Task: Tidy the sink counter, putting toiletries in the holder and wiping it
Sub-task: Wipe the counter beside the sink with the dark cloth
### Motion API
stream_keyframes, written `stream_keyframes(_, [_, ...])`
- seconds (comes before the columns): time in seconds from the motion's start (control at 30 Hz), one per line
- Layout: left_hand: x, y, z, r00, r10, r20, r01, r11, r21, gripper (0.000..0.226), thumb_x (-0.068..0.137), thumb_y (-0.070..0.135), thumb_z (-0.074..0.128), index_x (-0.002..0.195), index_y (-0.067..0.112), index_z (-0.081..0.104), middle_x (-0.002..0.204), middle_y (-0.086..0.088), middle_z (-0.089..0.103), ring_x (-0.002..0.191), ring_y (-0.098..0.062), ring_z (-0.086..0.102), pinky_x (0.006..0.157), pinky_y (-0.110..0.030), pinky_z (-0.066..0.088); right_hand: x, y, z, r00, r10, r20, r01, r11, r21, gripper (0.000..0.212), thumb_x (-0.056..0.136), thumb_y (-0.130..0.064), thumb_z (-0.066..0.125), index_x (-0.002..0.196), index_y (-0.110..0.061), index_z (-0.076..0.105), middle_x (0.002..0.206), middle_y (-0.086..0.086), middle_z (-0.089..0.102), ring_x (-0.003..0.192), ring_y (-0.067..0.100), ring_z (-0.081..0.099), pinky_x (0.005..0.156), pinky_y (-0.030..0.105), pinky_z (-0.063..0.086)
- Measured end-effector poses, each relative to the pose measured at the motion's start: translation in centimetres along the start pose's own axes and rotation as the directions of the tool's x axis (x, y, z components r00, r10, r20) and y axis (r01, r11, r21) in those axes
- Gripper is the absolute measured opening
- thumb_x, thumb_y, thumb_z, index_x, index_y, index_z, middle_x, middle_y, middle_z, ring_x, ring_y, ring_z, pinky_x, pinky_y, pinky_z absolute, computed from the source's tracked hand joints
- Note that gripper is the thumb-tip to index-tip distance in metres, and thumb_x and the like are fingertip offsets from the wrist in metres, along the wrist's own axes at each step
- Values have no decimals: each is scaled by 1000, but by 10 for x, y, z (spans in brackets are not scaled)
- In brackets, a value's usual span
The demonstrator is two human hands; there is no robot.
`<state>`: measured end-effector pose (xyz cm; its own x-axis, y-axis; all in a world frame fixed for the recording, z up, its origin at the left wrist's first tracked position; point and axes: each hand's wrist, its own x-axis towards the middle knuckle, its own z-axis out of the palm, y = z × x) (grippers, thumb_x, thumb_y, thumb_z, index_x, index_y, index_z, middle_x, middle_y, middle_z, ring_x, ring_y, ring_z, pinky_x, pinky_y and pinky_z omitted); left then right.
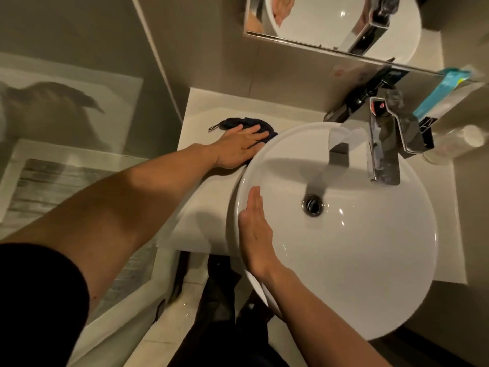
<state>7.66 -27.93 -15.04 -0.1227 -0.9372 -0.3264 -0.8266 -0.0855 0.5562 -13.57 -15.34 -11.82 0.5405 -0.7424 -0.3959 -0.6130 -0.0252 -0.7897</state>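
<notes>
A dark blue cloth (232,122) lies on the white counter (206,107) to the left of the round white basin (357,247). My left hand (239,147) presses flat on the cloth, fingers spread toward the basin's edge. My right hand (255,229) rests flat on the basin's left rim, fingers together and holding nothing. At the back right stands a holder (427,131) with a blue tube (440,91) in it. Part of the cloth is hidden under my hand and the basin.
A chrome tap (383,144) overhangs the basin, above the drain (313,204). A clear bottle (460,140) stands at the right edge. A mirror (330,22) hangs on the back wall. The counter's front edge drops to the floor beside dark trousers.
</notes>
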Motion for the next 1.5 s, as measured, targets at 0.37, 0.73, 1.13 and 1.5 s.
stream_keyframes(0.37, [-117, 3, 48, 987, -124, -98, 116, 990, -86, 58, 107, 47, 25, 160, 23, 24, 168, 0, 22, 156, -11, 5, 125, -38, -4, -2, 3, 3, 1000, -10, 2, 10, 999, 45, 58, 108, -48, 14, 159, -32, -9, 165, -22, -11, 154, 0, -7, 127, 30, -1])
stream_keyframes(0.73, [-215, 54, 125, 944, -259, -206, 217, 955, -204, 64, 100, 54, 25, 157, 26, 29, 166, 11, 24, 149, 3, 1, 122, -32, -6, -2, 4, 0, 998, -54, 16, 54, 998, -14, 58, 109, -43, 11, 160, -26, -10, 169, -12, -12, 155, 6, -8, 121, 25, -3])
stream_keyframes(1.13, [-283, 173, 137, 765, -638, 91, 67, -62, -996, 47, 103, 49, 45, 127, 17, 69, 124, -6, 73, 117, -17, 68, 98, -26, 50, -38, -18, -43, 973, -66, 221, 136, 939, -317, 62, 107, -48, 15, 162, -21, 5, 171, -5, 1, 157, 19, 1, 125, 43, 7])
stream_keyframes(1.5, [-287, 289, 64, 962, -256, -90, -231, -597, -768, 73, 99, 66, 39, 143, 10, 56, 150, -19, 52, 139, -36, 50, 117, -50, 37, -162, -48, -196, 876, -81, 475, -198, 837, 510, 63, 96, -59, 51, 123, -5, 70, 121, 28, 68, 111, 39, 66, 96, 48, 49])
